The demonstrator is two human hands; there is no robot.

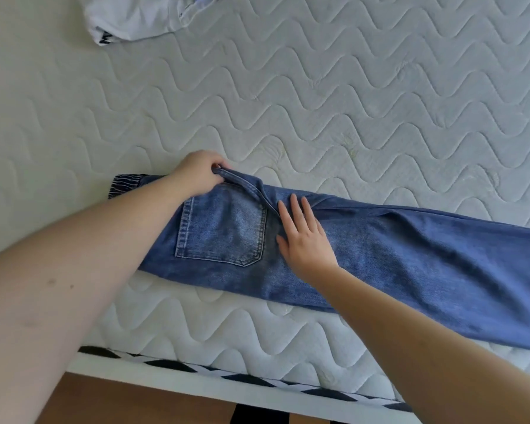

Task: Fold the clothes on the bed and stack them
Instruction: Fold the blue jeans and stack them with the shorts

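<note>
A pair of blue jeans [410, 264] lies along the near edge of the bed, folded lengthwise leg over leg, with a back pocket facing up and the legs running off the right side. My left hand [198, 175] pinches the seat seam at the far edge of the jeans, near the elastic waistband at the left. My right hand [303, 237] rests flat on the denim just right of the pocket, fingers spread. A white garment [135, 16] lies crumpled at the far left of the bed.
The quilted white mattress [318, 102] stretches out beyond the jeans. Its near edge with black-and-white trim [257, 377] runs along the bottom, with wooden floor below it.
</note>
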